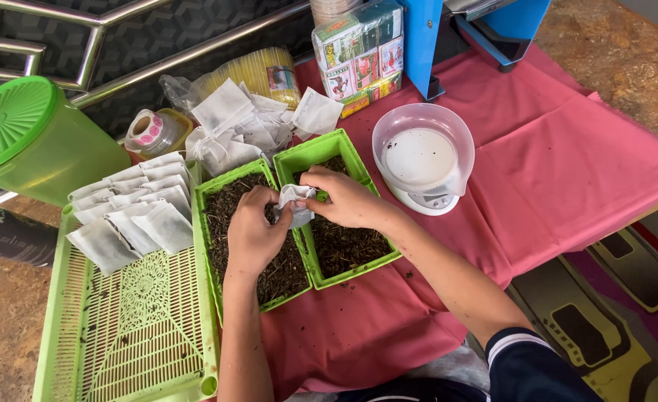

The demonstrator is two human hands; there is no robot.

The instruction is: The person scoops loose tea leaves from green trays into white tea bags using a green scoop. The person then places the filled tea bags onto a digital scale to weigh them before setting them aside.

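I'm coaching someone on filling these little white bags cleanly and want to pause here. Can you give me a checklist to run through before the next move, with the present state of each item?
1. Small white bag held by both hands: ok, left hand and right hand both pinch it.
2. Bag over a tray, so spills fall in: ok, it sits above the rims of the two green trays of dark loose leaf.
3. Bag mouth open: cannot tell, fingers hide it.
4. Scale bowl clean: not ok, dark specks dot it.
5. Room on the green slatted tray for finished bags: ok, the near half is bare.
6. Spare bags within reach: ok, piled behind the trays.
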